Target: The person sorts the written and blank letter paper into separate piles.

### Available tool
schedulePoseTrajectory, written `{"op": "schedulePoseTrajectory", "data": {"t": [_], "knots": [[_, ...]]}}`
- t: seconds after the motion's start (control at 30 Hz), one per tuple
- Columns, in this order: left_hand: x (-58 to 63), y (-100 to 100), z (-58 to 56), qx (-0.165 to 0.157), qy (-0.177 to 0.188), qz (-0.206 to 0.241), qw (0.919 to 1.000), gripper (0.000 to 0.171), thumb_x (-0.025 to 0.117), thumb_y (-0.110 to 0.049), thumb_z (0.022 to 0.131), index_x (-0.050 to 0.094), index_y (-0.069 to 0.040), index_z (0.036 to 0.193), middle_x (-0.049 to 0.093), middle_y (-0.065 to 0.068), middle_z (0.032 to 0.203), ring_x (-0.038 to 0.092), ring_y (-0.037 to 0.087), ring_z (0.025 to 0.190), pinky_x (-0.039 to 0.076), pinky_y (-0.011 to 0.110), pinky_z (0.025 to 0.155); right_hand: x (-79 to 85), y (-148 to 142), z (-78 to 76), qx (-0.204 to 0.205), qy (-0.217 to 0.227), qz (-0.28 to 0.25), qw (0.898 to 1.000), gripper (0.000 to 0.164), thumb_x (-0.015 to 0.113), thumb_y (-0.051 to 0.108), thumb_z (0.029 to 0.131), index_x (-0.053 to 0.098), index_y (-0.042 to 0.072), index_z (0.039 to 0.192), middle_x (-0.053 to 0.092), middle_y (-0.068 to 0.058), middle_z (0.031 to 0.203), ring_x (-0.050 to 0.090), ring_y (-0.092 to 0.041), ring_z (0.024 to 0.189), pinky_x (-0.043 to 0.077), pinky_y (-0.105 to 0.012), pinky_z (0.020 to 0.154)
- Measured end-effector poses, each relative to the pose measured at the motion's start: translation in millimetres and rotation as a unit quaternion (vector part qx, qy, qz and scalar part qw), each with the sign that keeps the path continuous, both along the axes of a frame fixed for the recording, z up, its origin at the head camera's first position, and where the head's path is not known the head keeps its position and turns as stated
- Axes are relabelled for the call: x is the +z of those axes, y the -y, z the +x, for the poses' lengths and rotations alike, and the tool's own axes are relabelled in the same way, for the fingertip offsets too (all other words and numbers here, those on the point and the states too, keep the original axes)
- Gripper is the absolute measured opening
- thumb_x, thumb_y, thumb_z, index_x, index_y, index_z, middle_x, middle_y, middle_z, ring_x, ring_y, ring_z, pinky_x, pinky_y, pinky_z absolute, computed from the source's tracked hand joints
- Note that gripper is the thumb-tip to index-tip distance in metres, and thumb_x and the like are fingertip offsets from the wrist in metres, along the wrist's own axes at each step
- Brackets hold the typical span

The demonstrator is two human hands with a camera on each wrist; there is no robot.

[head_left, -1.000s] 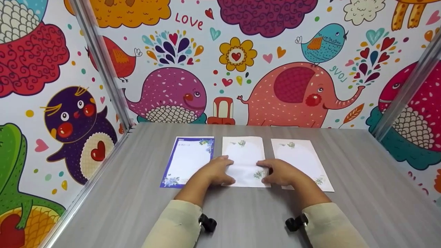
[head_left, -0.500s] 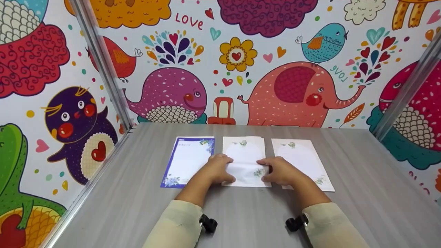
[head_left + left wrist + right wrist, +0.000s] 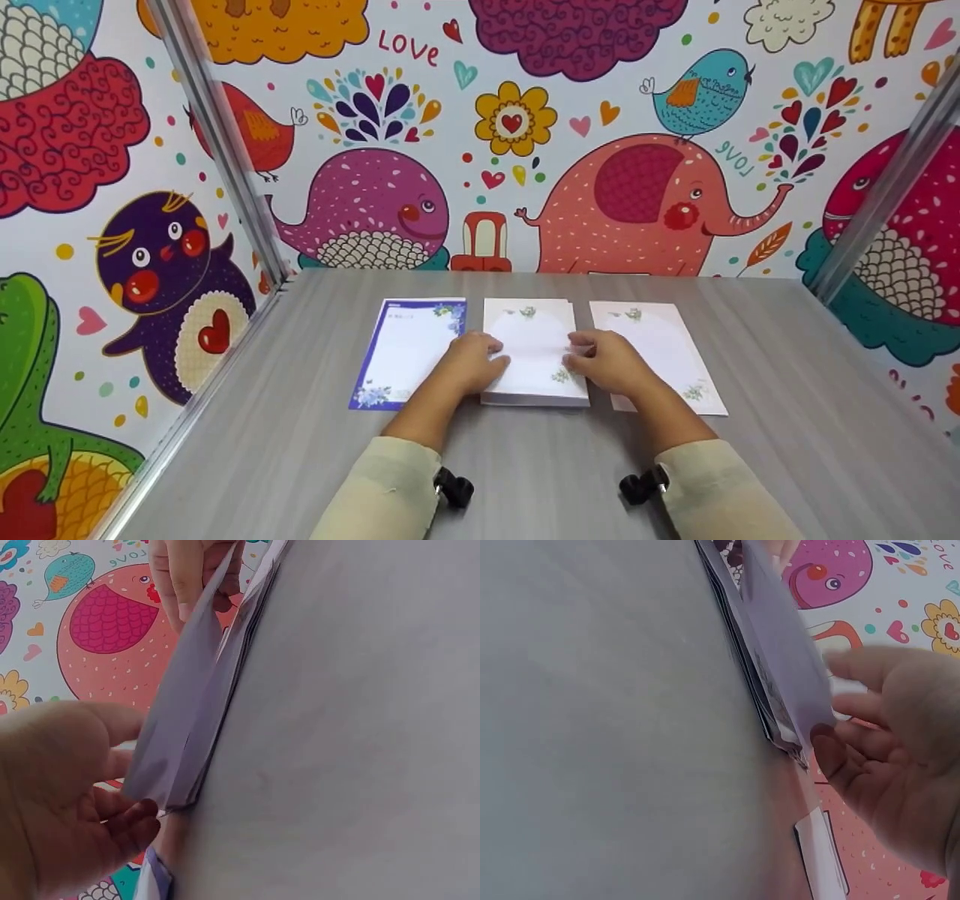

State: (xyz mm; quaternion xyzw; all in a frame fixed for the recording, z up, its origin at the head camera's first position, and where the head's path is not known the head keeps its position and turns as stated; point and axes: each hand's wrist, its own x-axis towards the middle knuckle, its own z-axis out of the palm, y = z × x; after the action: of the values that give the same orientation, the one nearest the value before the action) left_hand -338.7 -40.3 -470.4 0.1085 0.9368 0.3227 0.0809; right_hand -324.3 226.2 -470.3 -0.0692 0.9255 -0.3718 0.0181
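Note:
A sheet of stationery paper point(image 3: 529, 330) with green leaf prints tops a stack of paper in the middle of the table. Its near part is raised, leaving a gap over the stack point(image 3: 534, 402). My left hand point(image 3: 474, 363) pinches the sheet's left edge. On the opposite edge, my right hand point(image 3: 609, 361) pinches it too. Both wrist views show the raised sheet point(image 3: 174, 712) slanting off the layered pages; in the right wrist view the fingers point(image 3: 866, 709) are slightly blurred.
To the left lies a blue-bordered sheet point(image 3: 412, 345), partly behind my left wrist. Another leaf-printed sheet point(image 3: 664, 337) lies to the right. The grey table point(image 3: 300, 420) meets cartoon-printed walls point(image 3: 517, 210) with metal posts point(image 3: 225, 150).
The top sheet's near part has lifted off the stack, and the bulge across its middle has smoothed out. Both hands have risen slightly along with it.

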Motion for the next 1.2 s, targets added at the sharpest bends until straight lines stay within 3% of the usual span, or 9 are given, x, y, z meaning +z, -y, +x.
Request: {"op": "schedulePoseTrajectory", "data": {"t": [0.1,0.23,0.43,0.7,1.0,1.2], "knots": [[0.4,-1,-0.7,0.03,-0.009,0.023,0.9992,0.048,0.066,-0.026,0.104,0.064,-0.003,0.146,0.061,0.018,0.154,0.052,0.037,0.151,0.038,0.051,0.129,2.6,1,-0.8,-0.055,0.031,-0.036,0.997,0.054,0.078,0.02,0.095,0.065,0.0,0.143,0.071,-0.021,0.139,0.068,-0.036,0.13,0.057,-0.052,0.11],[0.0,-2,0.4,0.059,-0.036,0.046,0.9965,0.058,0.069,-0.012,0.097,0.056,0.002,0.151,0.059,0.024,0.155,0.051,0.041,0.151,0.037,0.05,0.13,4.0,2,-1.9,-0.096,0.067,-0.073,0.99,0.054,0.08,0.013,0.092,0.064,-0.004,0.141,0.07,-0.023,0.139,0.067,-0.037,0.13,0.054,-0.053,0.113],[0.7,-2,3.2,0.083,-0.045,0.092,0.9913,0.057,0.063,0.003,0.091,0.06,0.001,0.148,0.066,0.021,0.148,0.059,0.041,0.143,0.045,0.05,0.124,4.2,5,-1.6,-0.102,0.063,-0.067,0.991,0.049,0.076,0.007,0.094,0.065,-0.003,0.141,0.072,-0.019,0.129,0.066,-0.03,0.119,0.056,-0.049,0.11],[1.4,-4,1.3,0.102,-0.019,0.156,0.9822,0.055,0.062,0.001,0.09,0.063,0.0,0.145,0.071,0.016,0.143,0.062,0.036,0.14,0.047,0.047,0.122,4.0,2,-1.0,-0.108,0.044,-0.1,0.988,0.048,0.068,0.006,0.098,0.064,-0.002,0.145,0.07,-0.019,0.129,0.064,-0.03,0.12,0.056,-0.044,0.107],[0.5,-32,5.4,0.066,-0.009,0.219,0.9735,0.06,0.061,0.002,0.088,0.061,-0.001,0.148,0.069,0.015,0.145,0.07,0.026,0.116,0.058,0.04,0.101,13.5,-32,3.6,-0.129,0.091,-0.164,0.974,0.05,0.06,0.008,0.105,0.055,0.006,0.155,0.062,-0.018,0.142,0.06,-0.029,0.127,0.057,-0.035,0.104],[-2.7,-72,11.4,0.047,-0.005,0.256,0.9655,0.066,0.061,0.005,0.084,0.059,-0.002,0.15,0.068,0.014,0.146,0.069,0.017,0.1,0.058,0.027,0.086,13.6,-75,11.4,-0.131,0.119,-0.204,0.963,0.056,0.056,0.009,0.107,0.044,0.005,0.162,0.052,-0.022,0.157,0.054,-0.034,0.142,0.046,-0.049,0.124]]}}
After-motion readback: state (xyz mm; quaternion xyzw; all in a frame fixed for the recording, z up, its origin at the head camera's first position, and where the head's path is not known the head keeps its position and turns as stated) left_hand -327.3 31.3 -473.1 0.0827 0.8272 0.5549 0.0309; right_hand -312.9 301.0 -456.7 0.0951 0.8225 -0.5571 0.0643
